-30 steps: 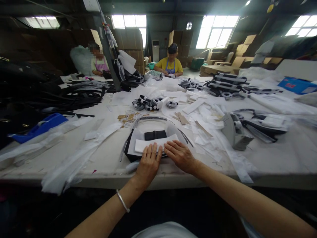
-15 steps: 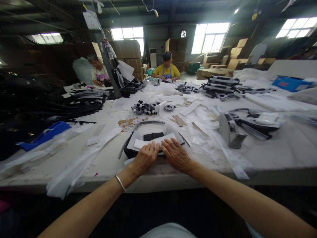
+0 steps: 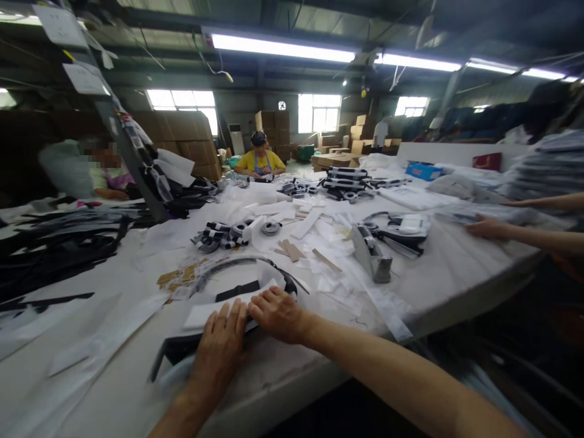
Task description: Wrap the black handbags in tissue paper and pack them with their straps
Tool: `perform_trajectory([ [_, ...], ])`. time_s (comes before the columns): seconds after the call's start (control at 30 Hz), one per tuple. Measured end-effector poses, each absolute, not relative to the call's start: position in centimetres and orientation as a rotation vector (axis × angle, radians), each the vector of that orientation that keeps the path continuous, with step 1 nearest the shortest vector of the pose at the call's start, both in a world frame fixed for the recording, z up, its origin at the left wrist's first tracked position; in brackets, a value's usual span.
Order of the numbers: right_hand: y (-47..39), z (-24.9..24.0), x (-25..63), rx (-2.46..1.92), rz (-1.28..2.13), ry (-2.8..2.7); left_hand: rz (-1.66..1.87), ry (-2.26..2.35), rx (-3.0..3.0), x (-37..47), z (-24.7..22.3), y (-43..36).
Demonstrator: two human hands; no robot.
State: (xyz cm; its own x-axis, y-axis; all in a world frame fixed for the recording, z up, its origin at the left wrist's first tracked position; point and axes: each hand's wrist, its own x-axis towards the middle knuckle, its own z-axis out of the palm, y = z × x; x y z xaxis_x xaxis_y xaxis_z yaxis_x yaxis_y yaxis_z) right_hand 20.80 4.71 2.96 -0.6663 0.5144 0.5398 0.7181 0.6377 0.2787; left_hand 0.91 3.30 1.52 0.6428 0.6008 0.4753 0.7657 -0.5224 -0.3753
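Note:
A black bag [image 3: 182,347] lies on the table in front of me, its wrapped strap or handle [image 3: 228,261] arching behind it. Across its near side runs a white padding strip [image 3: 201,314], with a small black piece [image 3: 237,291] behind it. My left hand [image 3: 223,340] rests on the strip, fingers stretched out and fairly flat. Beside it, my right hand [image 3: 278,313] has its fingers bent over the right part of the strip and grips it at the bag's edge. Both thumbs are mostly hidden.
Several rolled straps [image 3: 223,234] and white scraps cover the table's middle. A tape dispenser [image 3: 371,255] stands to the right, near another wrapped bag [image 3: 406,231]. A co-worker's hand [image 3: 490,228] touches plastic at far right. Another person [image 3: 259,159] sits across the table.
My view has swung right and up, so the bag appears lower and further left. My right hand's fingers are more bent now. A co-worker's arms have come into view at the right.

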Motion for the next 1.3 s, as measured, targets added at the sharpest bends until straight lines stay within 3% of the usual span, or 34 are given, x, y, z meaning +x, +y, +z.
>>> perform_trajectory([
  [0.27,3.7,3.9,20.1,-0.976,-0.555,-2.371,-0.65,-0.855,-2.178,-0.7,-0.1,5.3],
  [0.43,1.6,6.3,24.4,-0.88,-0.397,-2.116,-0.772,-0.99,-2.186,-2.7,1.2,6.0],
  [0.6,4.4,4.6,33.2,-1.39,-0.304,-1.698,-0.777,-1.237,-2.107,-4.2,3.0,6.3],
  [0.73,8.2,2.0,37.1,-1.862,-0.184,-1.765,-0.869,-1.342,-2.11,-4.5,3.3,6.4],
  [1.07,16.4,1.4,34.2,-2.231,0.042,-1.957,-0.902,-1.4,-2.105,-4.3,3.2,6.0],
  [1.3,19.2,6.4,34.5,-2.236,0.271,-1.91,-0.883,-1.469,-2.008,-4.3,4.1,6.3],
])
